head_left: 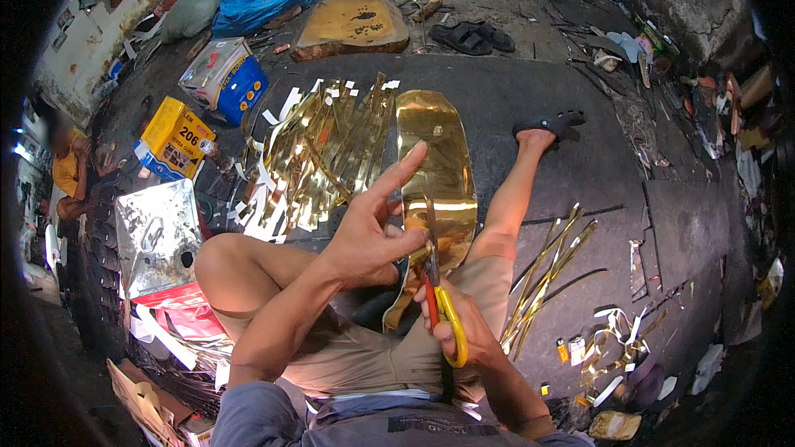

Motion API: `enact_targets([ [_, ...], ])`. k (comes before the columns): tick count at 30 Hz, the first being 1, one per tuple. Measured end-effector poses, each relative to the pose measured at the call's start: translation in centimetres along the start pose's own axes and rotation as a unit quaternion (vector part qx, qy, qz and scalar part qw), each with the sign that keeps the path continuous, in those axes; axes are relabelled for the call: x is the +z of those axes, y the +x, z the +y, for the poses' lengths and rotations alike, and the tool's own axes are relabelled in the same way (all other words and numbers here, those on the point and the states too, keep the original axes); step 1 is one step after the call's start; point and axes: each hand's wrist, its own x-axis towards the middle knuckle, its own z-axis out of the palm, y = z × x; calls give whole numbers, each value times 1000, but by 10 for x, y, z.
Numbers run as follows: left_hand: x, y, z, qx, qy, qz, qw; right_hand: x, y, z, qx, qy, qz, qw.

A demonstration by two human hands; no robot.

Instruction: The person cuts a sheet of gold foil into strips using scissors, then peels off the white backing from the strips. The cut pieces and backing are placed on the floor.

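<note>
A long, shiny gold sheet (436,161) with a rounded far end stands up in front of my lap. My left hand (368,228) grips its left edge, the index finger stretched along the surface and the thumb bent lower down. Scissors (450,319) with yellow and red handles are in my right hand (474,323), fingers wrapped round the grips. Their blades point away from me and overlap the sheet's lower part; how far they are apart I cannot tell. The sheet's lower end curls between my legs.
Gold strips (319,149) lie piled beyond my left knee, with more thin strips (551,277) at right. Boxes (178,136) and a shiny metal sheet (157,232) stand left. Farther off are a wooden block (352,26), black sandals (472,36) and another person (70,157).
</note>
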Motion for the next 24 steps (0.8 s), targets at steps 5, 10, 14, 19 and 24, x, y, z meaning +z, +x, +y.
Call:
enact_targets([
  [5, 6, 0, -1, 13, -10, 16, 1000, -4, 0, 3, 14, -12, -15, 1000],
  [10, 4, 1, -11, -2, -20, 24, 999, 0, -6, 11, 67, 39, 2, 997],
  [14, 3, 5, 4, -20, -48, 38, 998, 0, -11, 10, 104, 36, 9, 994],
  [19, -12, 20, -6, 14, -13, 54, 998, -5, -15, 28, 40, 8, -19, 999],
  [24, 10, -3, 3, -34, 0, 28, 999, -5, 6, 15, -21, -34, -6, 999],
])
